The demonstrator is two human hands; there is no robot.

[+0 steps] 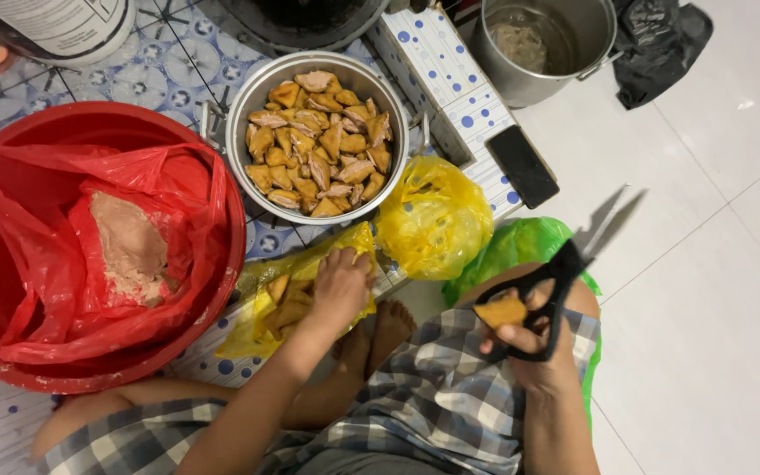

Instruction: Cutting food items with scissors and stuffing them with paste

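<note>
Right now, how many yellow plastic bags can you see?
2. One yellow bag lies open under the left hand; the other yellow bag sits bunched beside the metal pot. More may be hidden.

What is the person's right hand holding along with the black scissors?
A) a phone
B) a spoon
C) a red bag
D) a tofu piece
D: the right hand grips the scissors together with a golden-brown tofu piece, like those heaped in the metal pot; the phone lies on the ledge, apart from the hand.
</note>
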